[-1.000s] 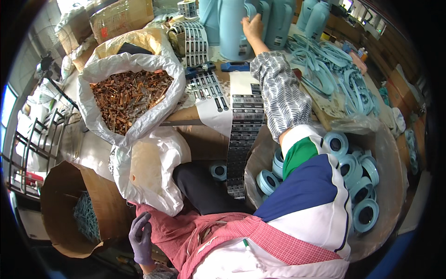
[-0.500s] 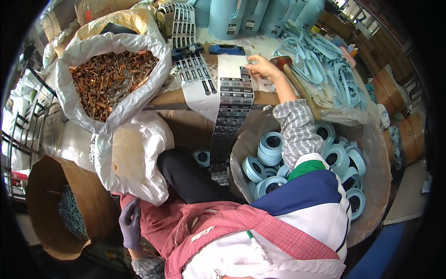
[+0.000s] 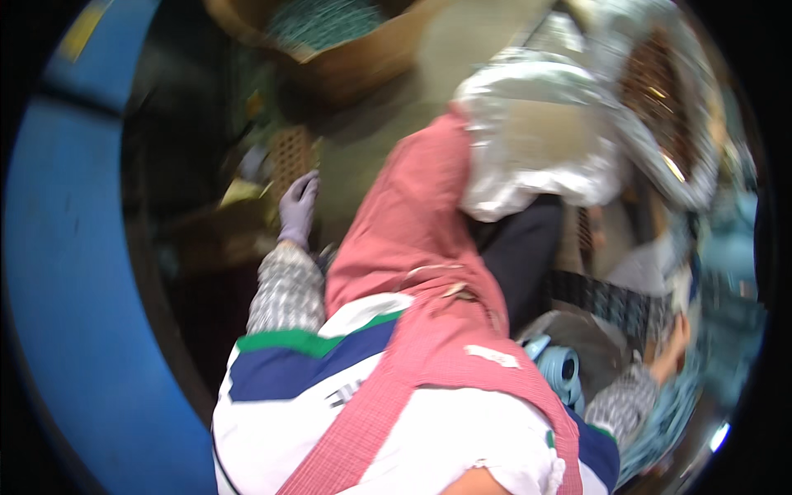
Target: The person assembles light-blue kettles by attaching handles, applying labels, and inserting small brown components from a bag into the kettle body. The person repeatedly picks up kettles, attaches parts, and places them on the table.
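Note:
My left hand [image 3: 298,213], in a thin lilac glove, hangs out to the left beside my leg with its fingers stretched away from me. Nothing shows in it. Closest to it is a brown brick-like block with holes [image 3: 290,157], lying on the floor just beyond the fingertips. At the far right, my bare right hand [image 3: 678,340] reaches to the edge of the workbench, near the dark strip of printed labels [image 3: 610,301]. Motion blur smears its fingers, so whether they hold anything is unclear. Light-blue ring-shaped parts [image 3: 561,363] sit in a bag beside my right forearm.
A carton of thin teal pieces [image 3: 355,70] stands ahead. White sacks [image 3: 540,82] crowd my knee; one holds copper-coloured metal pieces [image 3: 657,99]. A blue panel [image 3: 74,272] runs along my left. Light-blue straps [image 3: 660,429] and blurred light-blue jugs [image 3: 734,239] lie far right.
My view has swung left and down, so the bench has shifted to the right rim. My left hand has moved outward from my lap; my right hand stays at the bench.

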Available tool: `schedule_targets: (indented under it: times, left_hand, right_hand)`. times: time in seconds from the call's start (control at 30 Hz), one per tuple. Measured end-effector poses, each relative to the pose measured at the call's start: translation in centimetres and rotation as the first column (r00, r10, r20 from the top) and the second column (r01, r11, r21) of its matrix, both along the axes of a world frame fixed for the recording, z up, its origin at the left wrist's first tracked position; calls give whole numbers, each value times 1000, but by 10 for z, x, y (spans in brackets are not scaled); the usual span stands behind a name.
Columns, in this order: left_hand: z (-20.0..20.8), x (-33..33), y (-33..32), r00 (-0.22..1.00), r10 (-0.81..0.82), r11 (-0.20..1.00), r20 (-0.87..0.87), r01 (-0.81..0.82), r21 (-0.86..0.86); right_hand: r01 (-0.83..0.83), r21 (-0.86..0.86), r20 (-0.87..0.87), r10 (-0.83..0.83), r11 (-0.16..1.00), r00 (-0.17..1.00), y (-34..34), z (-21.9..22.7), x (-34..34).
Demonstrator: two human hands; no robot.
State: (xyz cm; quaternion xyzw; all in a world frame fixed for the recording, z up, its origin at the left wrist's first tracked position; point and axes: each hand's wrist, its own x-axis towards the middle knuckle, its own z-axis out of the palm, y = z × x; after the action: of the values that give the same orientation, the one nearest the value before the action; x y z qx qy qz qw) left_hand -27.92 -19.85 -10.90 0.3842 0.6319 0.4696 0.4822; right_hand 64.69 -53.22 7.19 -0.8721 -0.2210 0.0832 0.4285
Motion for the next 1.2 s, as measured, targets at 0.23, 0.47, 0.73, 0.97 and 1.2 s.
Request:
schedule_targets:
  times: [0.23, 0.47, 0.73, 0.97, 1.2]
  left_hand:
    - [-151, -215, -242, 640, 269, 666, -720, -663, -342]
    - [-93, -224, -253, 708, 563, 385, -426, -681, -623]
    - [-94, -177, -406, 716, 486, 256, -501, -665, -702]
    - [-96, -152, -469, 649, 549, 193, -526, -711, -676]
    - [-104, -185, -481, 527, 564, 160, -636, -825, -542]
  right_hand:
    - [-229, -32, 469, 217, 973, 856, 95, 59, -183]
    - [-624, -22, 226, 612, 781, 758, 234, 50, -354]
    - [-815, -180, 233, 829, 551, 509, 323, 61, -478]
    - [-972, -99, 117, 972, 214, 202, 350, 51, -529]
    - [-970, -13, 139, 961, 242, 238, 323, 53, -505]
